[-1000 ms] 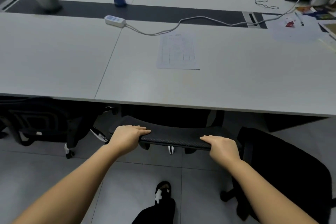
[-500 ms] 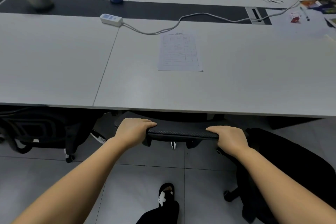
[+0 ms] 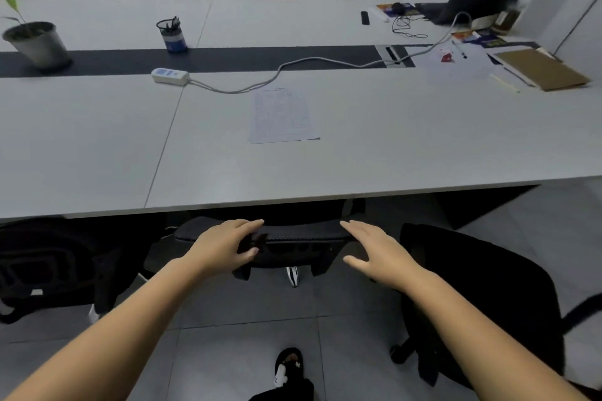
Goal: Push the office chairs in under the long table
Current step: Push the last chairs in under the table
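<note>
The black office chair in front of me has its backrest top (image 3: 294, 235) right at the edge of the long grey table (image 3: 374, 169), with the seat hidden beneath. My left hand (image 3: 224, 246) lies on the left end of that backrest, fingers straightened and the grip loosened. My right hand (image 3: 374, 252) hovers by the right end with fingers spread, holding nothing. A second black chair (image 3: 65, 265) on the left is tucked under the table. A third black chair (image 3: 475, 290) on the right stands out on the floor, apart from the table.
On the table lie a paper sheet (image 3: 281, 115), a power strip (image 3: 170, 76) with its cable, a pen cup (image 3: 172, 34), a potted plant (image 3: 34, 42) and books and a laptop at far right. More chairs line the far side. My foot (image 3: 288, 366) is on the tiled floor.
The middle chair has rolled in until its backrest meets the table edge. Both hands, which gripped the backrest top, have opened; the right one has come off it.
</note>
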{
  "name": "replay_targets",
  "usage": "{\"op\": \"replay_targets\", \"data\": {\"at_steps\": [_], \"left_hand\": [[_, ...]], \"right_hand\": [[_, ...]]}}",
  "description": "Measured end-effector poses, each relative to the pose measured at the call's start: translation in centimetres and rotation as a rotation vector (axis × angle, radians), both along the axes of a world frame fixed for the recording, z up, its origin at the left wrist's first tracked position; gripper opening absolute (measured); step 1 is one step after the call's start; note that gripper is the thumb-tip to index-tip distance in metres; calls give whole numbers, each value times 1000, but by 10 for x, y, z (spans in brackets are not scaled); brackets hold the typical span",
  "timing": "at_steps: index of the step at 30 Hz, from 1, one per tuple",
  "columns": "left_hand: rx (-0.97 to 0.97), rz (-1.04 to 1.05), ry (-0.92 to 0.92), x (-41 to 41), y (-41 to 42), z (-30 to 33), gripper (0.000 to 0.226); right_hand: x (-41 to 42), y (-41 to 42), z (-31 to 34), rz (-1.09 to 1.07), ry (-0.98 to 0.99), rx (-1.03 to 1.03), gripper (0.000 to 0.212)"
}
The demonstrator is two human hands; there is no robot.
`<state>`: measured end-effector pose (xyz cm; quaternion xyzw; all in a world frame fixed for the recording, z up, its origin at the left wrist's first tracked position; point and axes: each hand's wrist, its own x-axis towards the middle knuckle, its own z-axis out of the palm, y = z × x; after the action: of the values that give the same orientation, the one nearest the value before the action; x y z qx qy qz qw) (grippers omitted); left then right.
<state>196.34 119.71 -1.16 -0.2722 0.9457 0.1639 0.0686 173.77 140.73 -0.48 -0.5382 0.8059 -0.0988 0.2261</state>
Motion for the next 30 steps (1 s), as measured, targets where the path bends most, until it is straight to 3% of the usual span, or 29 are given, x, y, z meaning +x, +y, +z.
{"op": "replay_targets", "data": {"at_steps": [3,6,9,15,20,30], "left_hand": [[163,82,316,-1,45,30,64],[412,140,636,5,98,56,55],[574,174,787,18,156,71,47],[681,132,780,47,254,72,46],[722,41,746,43,308,67,42],[809,-173,656,1,359,61,46]], "right_hand": [[15,45,32,-202,-204,-216,64],[38,104,60,-415,-401,-456,59],[66,169,75,-569,-499,-612,55],[126,289,70,-884,-575,-775,49],[170,363,59,-1112,-517,-887,54],[185,412,52,-1338,-398,-1009,49]]}}
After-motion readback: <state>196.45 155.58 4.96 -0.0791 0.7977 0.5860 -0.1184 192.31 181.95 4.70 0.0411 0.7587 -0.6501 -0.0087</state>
